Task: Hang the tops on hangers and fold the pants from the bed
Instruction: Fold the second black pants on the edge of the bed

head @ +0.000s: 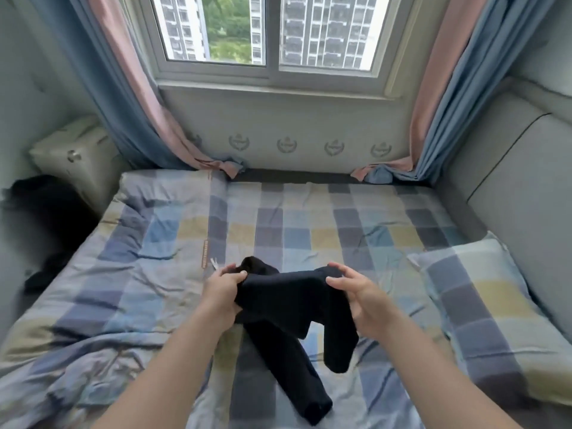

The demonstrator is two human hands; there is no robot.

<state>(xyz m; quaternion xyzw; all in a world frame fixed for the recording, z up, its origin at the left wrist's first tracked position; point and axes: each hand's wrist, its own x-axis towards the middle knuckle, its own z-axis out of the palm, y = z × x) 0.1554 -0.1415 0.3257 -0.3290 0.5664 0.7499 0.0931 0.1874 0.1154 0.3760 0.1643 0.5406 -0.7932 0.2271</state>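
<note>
Near the pants (284, 292), unreadable orange label (204, 253)

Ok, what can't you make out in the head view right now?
- Black garment: head view, plain dark folds, its top edge bunched in the left hand and right hand; pants or top unclear.
- Dark heap left of the bed: head view, blurred; contents unclear.
- Pillow: head view, cut off by the right edge.

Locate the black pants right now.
Head view, lower centre: the black pants are gripped between the left hand and right hand, over the checked bed, left of the pillow.
</note>
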